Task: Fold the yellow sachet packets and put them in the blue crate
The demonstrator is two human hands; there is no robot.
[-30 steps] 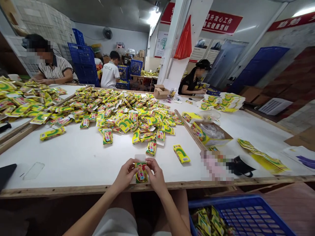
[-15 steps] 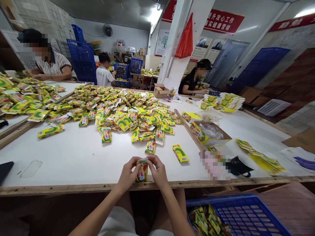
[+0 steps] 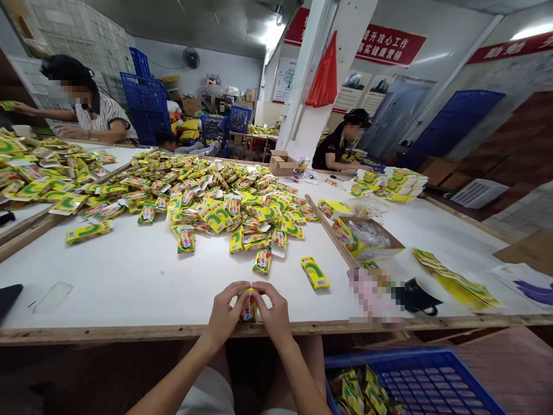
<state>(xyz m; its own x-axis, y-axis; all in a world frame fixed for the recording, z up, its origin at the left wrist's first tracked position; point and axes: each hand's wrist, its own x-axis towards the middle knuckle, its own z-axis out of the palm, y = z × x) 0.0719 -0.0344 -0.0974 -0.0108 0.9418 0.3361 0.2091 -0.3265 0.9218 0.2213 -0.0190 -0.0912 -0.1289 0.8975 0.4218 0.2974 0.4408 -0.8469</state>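
Note:
Between my hands a small yellow, green and red printed carton (image 3: 249,311) stands at the table's front edge. My left hand (image 3: 227,305) grips its left side, thumb on the front and fingers over the top. My right hand (image 3: 271,302) closes on the right side in the same way, and the fingertips of both hands meet at the carton's top end. The top flap is hidden under the fingers. Beyond my hands lies a single carton (image 3: 262,261), with another carton (image 3: 315,273) to the right.
A large heap of cartons (image 3: 207,196) spreads across the table. On the right are a wooden divider strip (image 3: 330,230), an open box with clear plastic (image 3: 374,251) and a black item (image 3: 417,297). A blue crate (image 3: 415,360) holding cartons stands below the edge. Co-workers sit across the table.
My fingers have come together over the carton's top, and the pale flap that stuck up there is out of sight. The co-worker at left has reached an arm outward.

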